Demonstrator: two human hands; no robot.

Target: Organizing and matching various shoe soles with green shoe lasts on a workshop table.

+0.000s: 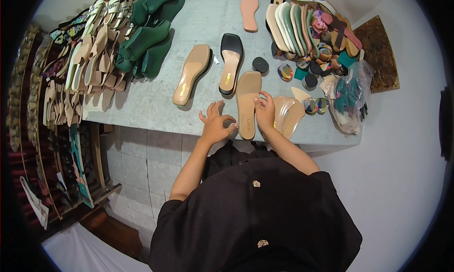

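A tan shoe sole lies lengthwise near the table's front edge. My right hand grips its right edge, with the thumb and fingertips on the upper surface. On the other side, my left hand is open, fingers spread, its thumb and index finger close to the sole's left edge. Just beyond are a beige sole with a dark rim and a sole with a black front. To the right of my right hand lies a pair of clear-strapped beige pieces, partly covered by my forearm.
Green shoe lasts and heaped beige uppers crowd the table's left side. At right stand a row of soles, several round heel pieces, and a plastic bag. A pink sole lies at the back.
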